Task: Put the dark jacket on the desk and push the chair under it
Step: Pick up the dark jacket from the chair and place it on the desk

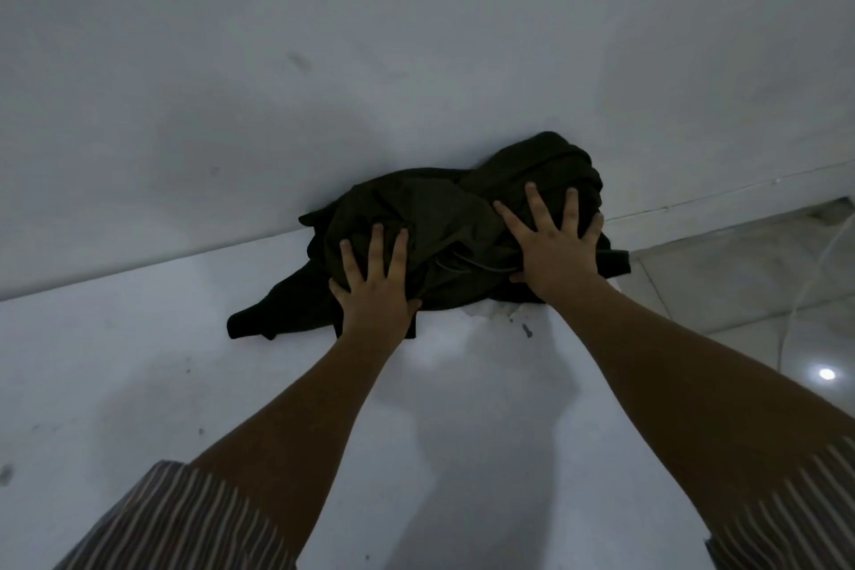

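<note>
Striped sleeves nearest, then both hands, left and right, spread flat, fingers wide, on the dark jacket bunched at the desk's far edge against the wall, long axis left to right; chair unseen.

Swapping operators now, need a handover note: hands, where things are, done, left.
Left hand: open, fingers spread, flat on the jacket, pressing its near left part.
Right hand: open, fingers spread, flat on the jacket's right part.
Jacket: bunched in a heap on the white desk, against the wall, near the desk's right end. One end trails left along the desk.
Chair: not in view.
Done: jacket is on the desk.
Left: lift both hands off, find the chair, push it under the desk.
</note>
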